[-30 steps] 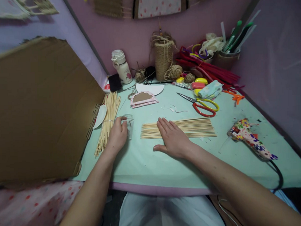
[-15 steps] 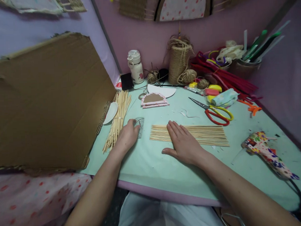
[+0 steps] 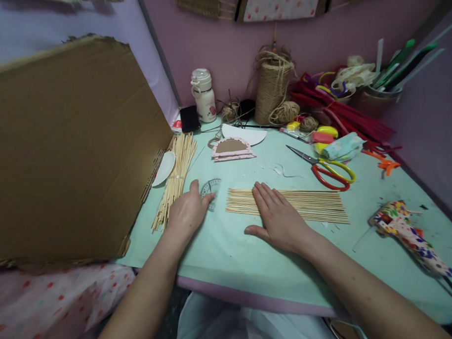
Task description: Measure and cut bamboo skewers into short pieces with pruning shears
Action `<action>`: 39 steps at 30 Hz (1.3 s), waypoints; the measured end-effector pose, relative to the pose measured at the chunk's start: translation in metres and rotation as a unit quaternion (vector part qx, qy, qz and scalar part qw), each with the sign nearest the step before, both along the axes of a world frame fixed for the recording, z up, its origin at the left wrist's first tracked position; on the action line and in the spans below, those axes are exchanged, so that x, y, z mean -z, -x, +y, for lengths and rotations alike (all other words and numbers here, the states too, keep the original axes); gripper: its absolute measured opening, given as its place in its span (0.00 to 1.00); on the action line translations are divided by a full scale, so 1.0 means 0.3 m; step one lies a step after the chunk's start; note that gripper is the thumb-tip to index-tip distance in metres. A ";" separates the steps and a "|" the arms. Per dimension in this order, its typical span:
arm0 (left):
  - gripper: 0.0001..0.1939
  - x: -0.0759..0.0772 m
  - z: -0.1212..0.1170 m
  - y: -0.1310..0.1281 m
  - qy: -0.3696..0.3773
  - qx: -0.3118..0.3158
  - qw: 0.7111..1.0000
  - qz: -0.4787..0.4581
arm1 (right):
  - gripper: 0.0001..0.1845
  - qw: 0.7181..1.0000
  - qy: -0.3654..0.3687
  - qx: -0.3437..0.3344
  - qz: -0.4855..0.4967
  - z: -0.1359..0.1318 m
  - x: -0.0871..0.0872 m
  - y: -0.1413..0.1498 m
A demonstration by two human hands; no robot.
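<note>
right hand [image 3: 276, 216] flat, masking some sticks [image 3: 318, 204], left hand [image 3: 187, 209] loosely spread, thumb overlapping protractor [image 3: 214, 185], some fingers hidden

Dim, diffuse light leaves the mint-green tabletop [image 3: 229, 258] fairly evenly lit, while the cardboard sheet [image 3: 73, 155] sinks into murky brown and soft shadows pool beside the forearms [image 3: 348, 273]. The wide lens stretches those forearms toward the lower corners, the polka-dot cloth [image 3: 67, 298] looks smeared, and the bamboo skewers [image 3: 316, 205] are readable though their thin lines partly merge
</note>
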State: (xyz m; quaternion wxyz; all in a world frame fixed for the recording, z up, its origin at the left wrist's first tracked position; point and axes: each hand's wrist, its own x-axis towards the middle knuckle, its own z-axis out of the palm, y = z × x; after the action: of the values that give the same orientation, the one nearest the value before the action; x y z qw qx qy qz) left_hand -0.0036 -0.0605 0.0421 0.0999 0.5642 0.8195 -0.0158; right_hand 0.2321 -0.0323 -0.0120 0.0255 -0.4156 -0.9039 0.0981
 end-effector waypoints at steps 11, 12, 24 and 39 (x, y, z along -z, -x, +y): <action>0.22 0.151 -0.221 -0.229 -0.196 0.352 0.915 -0.027 | 0.50 0.999 -0.028 -0.016 -0.009 0.002 0.013 -0.007; 0.25 0.169 -0.230 -0.239 -0.183 0.351 0.918 -0.026 | 0.49 0.999 -0.035 -0.019 -0.004 0.002 0.016 -0.009; 0.41 0.184 -0.227 -0.227 -0.134 0.346 0.926 -0.065 | 0.53 0.996 -0.080 -0.041 0.009 0.000 0.038 -0.018; 0.41 0.185 -0.225 -0.216 -0.129 0.353 0.922 -0.088 | 0.52 0.995 -0.087 -0.042 0.004 0.000 0.038 -0.019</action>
State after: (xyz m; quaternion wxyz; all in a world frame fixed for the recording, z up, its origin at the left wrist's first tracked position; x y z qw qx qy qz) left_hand 0.0613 -0.1281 -0.0135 0.0853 0.8240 0.5501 0.1055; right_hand 0.2377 -0.0322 -0.0233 0.0608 -0.3734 -0.9254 0.0219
